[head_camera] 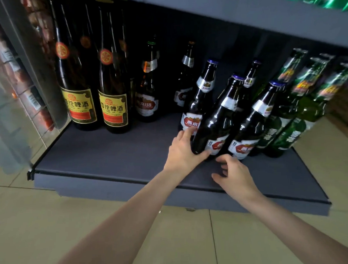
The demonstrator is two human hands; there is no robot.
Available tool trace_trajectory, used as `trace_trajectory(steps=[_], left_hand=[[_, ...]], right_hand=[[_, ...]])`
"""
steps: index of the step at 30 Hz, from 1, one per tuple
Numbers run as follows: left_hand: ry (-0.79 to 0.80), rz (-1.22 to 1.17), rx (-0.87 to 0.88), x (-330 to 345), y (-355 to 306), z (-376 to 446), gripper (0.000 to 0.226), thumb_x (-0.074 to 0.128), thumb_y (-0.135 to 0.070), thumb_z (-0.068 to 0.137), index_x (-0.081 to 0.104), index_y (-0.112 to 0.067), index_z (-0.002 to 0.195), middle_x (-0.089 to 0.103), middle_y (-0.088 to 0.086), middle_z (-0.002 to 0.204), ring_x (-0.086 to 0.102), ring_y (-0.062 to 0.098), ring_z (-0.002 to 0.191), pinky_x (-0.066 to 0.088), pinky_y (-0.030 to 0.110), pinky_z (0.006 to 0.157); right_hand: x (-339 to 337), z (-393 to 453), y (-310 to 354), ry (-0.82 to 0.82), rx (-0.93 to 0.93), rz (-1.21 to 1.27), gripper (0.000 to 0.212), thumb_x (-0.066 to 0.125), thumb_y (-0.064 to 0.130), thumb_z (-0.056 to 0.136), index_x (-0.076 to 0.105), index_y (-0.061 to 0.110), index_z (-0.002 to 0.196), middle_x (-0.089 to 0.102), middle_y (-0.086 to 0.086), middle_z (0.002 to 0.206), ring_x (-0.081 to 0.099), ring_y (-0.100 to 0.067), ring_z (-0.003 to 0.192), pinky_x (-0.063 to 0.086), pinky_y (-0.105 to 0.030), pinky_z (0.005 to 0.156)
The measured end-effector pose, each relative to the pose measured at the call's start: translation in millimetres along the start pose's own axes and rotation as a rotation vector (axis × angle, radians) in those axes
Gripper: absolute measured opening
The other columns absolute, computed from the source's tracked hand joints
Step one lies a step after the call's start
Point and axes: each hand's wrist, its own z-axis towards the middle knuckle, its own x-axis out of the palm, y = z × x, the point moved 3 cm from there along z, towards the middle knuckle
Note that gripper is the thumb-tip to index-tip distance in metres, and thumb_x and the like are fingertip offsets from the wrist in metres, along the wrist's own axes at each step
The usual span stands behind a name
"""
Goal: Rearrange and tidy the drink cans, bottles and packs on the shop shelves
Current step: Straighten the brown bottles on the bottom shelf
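On the dark bottom shelf [112, 161] stand several brown beer bottles. My left hand [183, 152] grips the base of a tilted brown bottle with a blue cap [219, 118]. My right hand [234, 176] hovers just in front of it with fingers spread, holding nothing. Another blue-capped brown bottle [253, 123] stands right of the held one, and a third [200, 101] stands behind it. Tall dark bottles with yellow labels [81, 84] fill the shelf's left side. Green bottles [293, 117] lean at the right end.
A grey shelf board [254, 17] hangs low overhead. Left of the shelf is a glass-fronted cabinet [13, 97]. Two smaller brown bottles [148, 84] stand toward the back. Beige floor tiles [45, 226] lie below the shelf's front edge.
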Motion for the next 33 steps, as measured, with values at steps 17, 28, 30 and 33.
trace_trajectory(steps=[17, 28, 30, 33], left_hand=[[-0.063, 0.044, -0.067, -41, 10, -1, 0.077, 0.082, -0.035, 0.065, 0.044, -0.013, 0.128, 0.050, 0.000, 0.120, 0.050, 0.013, 0.112, 0.044, 0.026, 0.093], [-0.332, 0.211, -0.127, -115, 56, -7, 0.064, 0.074, -0.030, 0.076, 0.045, -0.008, 0.128, 0.051, 0.009, 0.126, 0.049, 0.024, 0.115, 0.043, 0.034, 0.094], [-0.504, 0.237, -0.178, -126, 67, -13, 0.055, 0.070, -0.023, 0.081, 0.045, -0.005, 0.126, 0.046, 0.013, 0.125, 0.047, 0.029, 0.114, 0.040, 0.035, 0.091], [-0.581, 0.161, -0.280, -134, 77, -11, 0.055, 0.068, -0.020, 0.082, 0.041, -0.005, 0.128, 0.042, 0.013, 0.128, 0.048, 0.030, 0.114, 0.040, 0.035, 0.090]], right_hand=[[23, 8, 41, -0.014, -0.172, 0.111, 0.066, 0.070, 0.013, 0.081, 0.033, 0.013, 0.135, 0.050, -0.001, 0.129, 0.050, -0.007, 0.109, 0.047, -0.032, 0.096], [82, 59, 108, -0.123, -0.207, 0.357, 0.069, 0.077, 0.021, 0.075, 0.037, 0.009, 0.131, 0.052, -0.003, 0.127, 0.048, -0.017, 0.120, 0.039, -0.023, 0.092], [87, 66, 112, -0.165, -0.199, 0.328, 0.070, 0.077, 0.023, 0.075, 0.037, 0.009, 0.130, 0.051, -0.005, 0.127, 0.048, -0.020, 0.119, 0.040, -0.027, 0.091], [93, 71, 119, -0.221, -0.176, 0.308, 0.068, 0.079, 0.027, 0.072, 0.039, 0.008, 0.123, 0.051, -0.005, 0.121, 0.050, -0.023, 0.115, 0.043, -0.045, 0.095]])
